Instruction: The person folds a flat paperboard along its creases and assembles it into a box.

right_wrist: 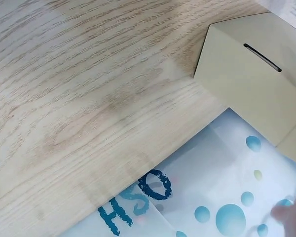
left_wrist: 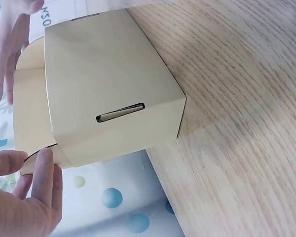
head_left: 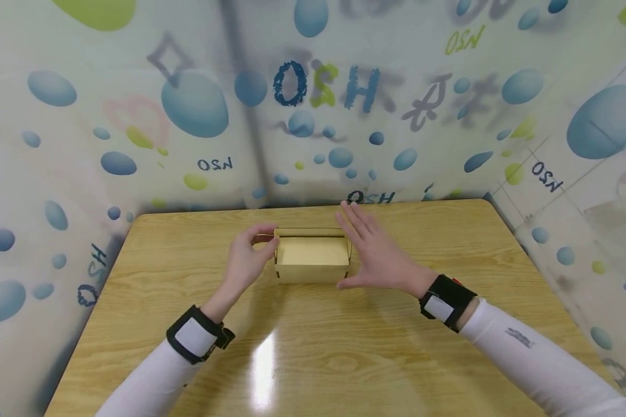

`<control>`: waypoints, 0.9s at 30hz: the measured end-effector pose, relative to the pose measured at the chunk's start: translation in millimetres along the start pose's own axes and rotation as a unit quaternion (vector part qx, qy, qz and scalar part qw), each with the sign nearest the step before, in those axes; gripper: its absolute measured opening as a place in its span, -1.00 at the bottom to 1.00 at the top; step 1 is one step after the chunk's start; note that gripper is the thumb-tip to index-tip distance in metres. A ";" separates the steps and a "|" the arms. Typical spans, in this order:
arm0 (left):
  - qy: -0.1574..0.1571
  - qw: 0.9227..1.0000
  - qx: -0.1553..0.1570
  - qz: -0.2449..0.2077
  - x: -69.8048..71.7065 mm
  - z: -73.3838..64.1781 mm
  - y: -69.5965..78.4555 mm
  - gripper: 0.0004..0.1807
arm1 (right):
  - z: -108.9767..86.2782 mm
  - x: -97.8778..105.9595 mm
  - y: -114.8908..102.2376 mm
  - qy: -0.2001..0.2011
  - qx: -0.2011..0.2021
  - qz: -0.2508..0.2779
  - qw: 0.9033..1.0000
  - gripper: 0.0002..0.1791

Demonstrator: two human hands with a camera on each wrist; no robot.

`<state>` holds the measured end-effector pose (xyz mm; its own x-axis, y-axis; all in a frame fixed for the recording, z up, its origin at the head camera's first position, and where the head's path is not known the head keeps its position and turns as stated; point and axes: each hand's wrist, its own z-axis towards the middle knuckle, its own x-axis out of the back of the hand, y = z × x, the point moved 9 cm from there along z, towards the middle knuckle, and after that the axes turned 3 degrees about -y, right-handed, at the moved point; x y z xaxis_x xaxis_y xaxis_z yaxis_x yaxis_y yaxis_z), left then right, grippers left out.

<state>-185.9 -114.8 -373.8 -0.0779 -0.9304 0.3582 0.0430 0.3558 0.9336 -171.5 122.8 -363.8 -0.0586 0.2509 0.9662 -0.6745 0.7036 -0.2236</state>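
A small pale-yellow cardboard box stands near the far edge of the table, its lid raised at the back. My left hand pinches a side flap at the box's left rear corner between thumb and fingers. A narrow slot shows near a folded edge of the box in the left wrist view. Along the box's right side, my right hand is held with fingers spread and thumb low by the front right corner. Only a blurred fingertip of it appears in the right wrist view.
The box rests on a wood-grain table with rounded far corners. Behind it rises a wall covering printed with blue and green drops and letters. Each wrist carries a black strap over a white sleeve.
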 end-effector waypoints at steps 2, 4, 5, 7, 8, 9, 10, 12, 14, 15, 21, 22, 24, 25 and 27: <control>-0.001 1.000 -0.001 -0.001 -0.1 0.0 0.0 -0.64 | 1.3 -3.8 -1.3 -0.011 0.012 0.013 1.000 0.61; -0.002 1.000 -0.001 -0.004 -0.2 0.1 -0.3 -0.64 | 2.5 -6.3 -2.3 -0.019 0.018 0.026 0.999 0.57; -0.004 1.000 -0.001 -0.004 -0.5 0.1 -0.5 -0.64 | 2.9 -7.1 -2.2 -0.022 0.016 0.031 0.999 0.55; -0.008 1.000 0.000 -0.005 -1.5 -0.4 -1.0 -0.64 | 3.4 -8.2 -1.4 -0.023 0.012 0.033 0.999 0.51; -0.010 1.000 0.000 -0.006 -1.7 -0.6 -1.1 -0.63 | 3.4 -8.2 -1.1 -0.020 0.011 0.033 0.999 0.49; -0.011 1.000 0.000 -0.006 -2.1 -0.7 -1.4 -0.63 | 3.4 -8.3 -0.7 -0.016 0.010 0.031 0.999 0.48; -0.013 1.000 -0.001 -0.006 -2.3 -1.0 -1.5 -0.63 | 3.5 -8.4 -0.5 -0.013 0.010 0.029 0.999 0.46; -0.014 1.000 -0.001 -0.006 -2.5 -1.4 -1.3 -0.62 | 3.5 -8.7 -0.2 -0.006 0.011 0.026 1.000 0.42; -0.014 1.000 -0.002 -0.008 -2.1 -1.5 -1.5 -0.62 | 3.5 -8.5 -0.4 0.000 0.012 0.026 1.000 0.40; -0.014 1.000 -0.002 -0.008 -1.9 -1.5 -1.6 -0.62 | 3.5 -8.7 -0.3 0.002 0.011 0.026 1.000 0.39; -0.019 1.000 -0.006 -0.008 -2.0 -1.4 -2.4 -0.63 | 5.1 -7.3 -0.3 0.009 -0.004 0.030 0.999 0.14; -0.021 1.000 -0.008 -0.007 -2.1 -1.3 -2.4 -0.63 | 5.7 -7.1 -0.5 0.009 -0.007 0.031 0.999 0.08; -0.023 1.000 -0.010 -0.006 -2.0 -1.2 -2.9 -0.63 | 6.4 -7.0 -0.7 0.006 -0.011 0.031 0.999 -0.01; -0.024 1.000 -0.011 -0.006 -2.0 -1.0 -3.1 -0.63 | 6.6 -7.1 -0.9 0.004 -0.012 0.032 0.999 -0.03; -0.027 1.000 -0.012 -0.007 -2.3 -0.9 -3.6 -0.63 | 6.6 -7.1 -1.1 0.002 -0.013 0.035 0.999 -0.06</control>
<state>-185.0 -114.0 -378.0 -0.1331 -0.9290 0.3453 0.0660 0.3394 0.9383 -175.2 115.9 -369.5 -0.1021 0.3025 0.9477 -0.6494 0.7014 -0.2938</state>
